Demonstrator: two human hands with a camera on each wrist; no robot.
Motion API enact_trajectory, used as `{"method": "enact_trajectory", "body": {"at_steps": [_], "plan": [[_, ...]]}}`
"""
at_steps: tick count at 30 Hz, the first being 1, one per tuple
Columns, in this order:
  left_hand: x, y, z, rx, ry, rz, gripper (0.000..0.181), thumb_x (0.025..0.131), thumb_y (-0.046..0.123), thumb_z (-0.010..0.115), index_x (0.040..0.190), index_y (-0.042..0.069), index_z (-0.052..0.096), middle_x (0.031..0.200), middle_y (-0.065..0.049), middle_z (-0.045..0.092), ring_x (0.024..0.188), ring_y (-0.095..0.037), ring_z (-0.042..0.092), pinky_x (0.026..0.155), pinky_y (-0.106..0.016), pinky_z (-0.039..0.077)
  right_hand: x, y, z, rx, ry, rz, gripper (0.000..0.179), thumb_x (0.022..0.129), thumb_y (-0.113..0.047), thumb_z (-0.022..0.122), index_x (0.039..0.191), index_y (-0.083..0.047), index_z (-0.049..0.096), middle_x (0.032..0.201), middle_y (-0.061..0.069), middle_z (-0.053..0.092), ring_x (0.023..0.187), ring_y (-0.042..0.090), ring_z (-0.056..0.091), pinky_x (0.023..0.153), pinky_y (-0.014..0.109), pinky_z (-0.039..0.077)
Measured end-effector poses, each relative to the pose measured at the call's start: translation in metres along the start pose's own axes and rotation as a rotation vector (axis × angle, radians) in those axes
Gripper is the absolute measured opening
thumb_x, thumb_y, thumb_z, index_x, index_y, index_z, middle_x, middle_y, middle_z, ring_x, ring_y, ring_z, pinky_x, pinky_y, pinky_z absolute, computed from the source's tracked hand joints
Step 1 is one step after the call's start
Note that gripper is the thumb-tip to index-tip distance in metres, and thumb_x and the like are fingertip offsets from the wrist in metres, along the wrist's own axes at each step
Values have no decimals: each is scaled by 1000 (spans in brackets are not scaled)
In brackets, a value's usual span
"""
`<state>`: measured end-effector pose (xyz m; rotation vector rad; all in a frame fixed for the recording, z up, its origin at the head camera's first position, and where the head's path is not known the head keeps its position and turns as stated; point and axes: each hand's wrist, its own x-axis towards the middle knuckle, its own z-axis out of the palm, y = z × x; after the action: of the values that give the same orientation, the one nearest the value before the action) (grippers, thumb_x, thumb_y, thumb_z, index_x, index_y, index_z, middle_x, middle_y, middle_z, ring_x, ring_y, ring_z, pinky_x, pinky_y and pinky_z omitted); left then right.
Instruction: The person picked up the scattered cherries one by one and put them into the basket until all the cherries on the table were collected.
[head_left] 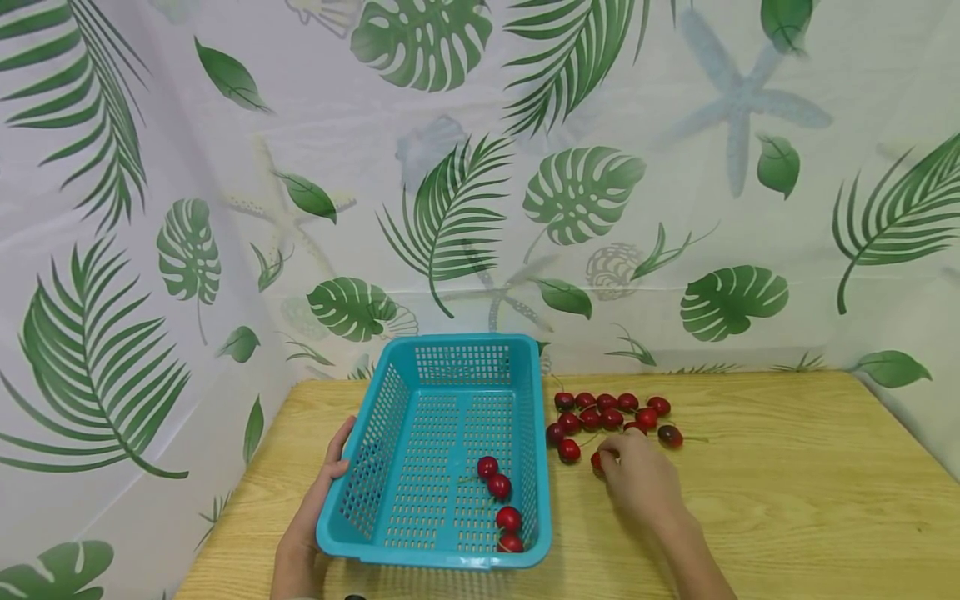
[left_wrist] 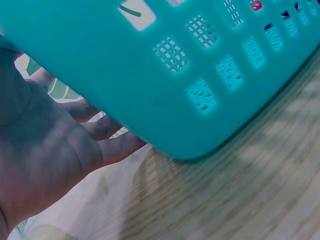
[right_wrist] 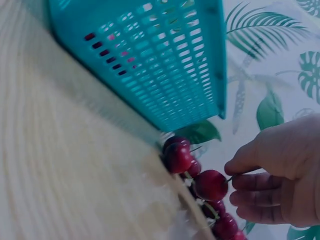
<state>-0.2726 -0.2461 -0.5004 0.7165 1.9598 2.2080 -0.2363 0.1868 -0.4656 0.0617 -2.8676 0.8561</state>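
Note:
A turquoise plastic basket [head_left: 437,550] stands on the table with several red cherries [head_left: 498,486] in its near right part. Along its left wall lies my left hand [head_left: 307,508], with fingers fairly straight and touching the side near the rim; the left wrist view shows the palm facing the basket. To the right of the basket, my right hand [head_left: 641,475] pinches a cherry [right_wrist: 211,185] by its stem between thumb and index finger. Several more cherries [head_left: 590,417] lie in a loose group just beyond that hand, some with stems showing.
The light wooden table [head_left: 810,483] extends to the right of the cherries. Behind it and at the left hangs a white cloth [head_left: 480,117] printed with green leaves and starfish. A small dark object [head_left: 355,597] shows at the bottom edge.

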Motion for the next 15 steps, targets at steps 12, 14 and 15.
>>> {"method": "enact_trajectory", "body": {"at_steps": [12, 14, 15], "plan": [[0, -1, -3, -1, -32, 39, 68, 93, 10, 29, 138, 60, 33, 135, 36, 33, 122, 11, 39, 96, -19, 36, -6, -32, -16, 98, 295, -170, 9, 86, -4, 72, 95, -3, 76, 87, 7, 71, 71, 15, 61, 58, 29, 49], [1, -1, -3, -7, -39, 46, 69, 93, 9, 29, 140, 59, 32, 136, 36, 32, 123, 10, 39, 97, -20, 36, -8, -38, -14, 143, 354, -244, 9, 83, -1, 75, 93, -2, 76, 86, 6, 71, 72, 14, 62, 60, 27, 50], [0, -1, -2, -11, -36, 34, 68, 94, 9, 29, 140, 59, 31, 136, 35, 32, 123, 10, 39, 97, -20, 36, -9, -42, -13, 169, 378, -285, 10, 82, 1, 76, 92, -2, 76, 85, 5, 71, 72, 13, 62, 60, 26, 51]]}}
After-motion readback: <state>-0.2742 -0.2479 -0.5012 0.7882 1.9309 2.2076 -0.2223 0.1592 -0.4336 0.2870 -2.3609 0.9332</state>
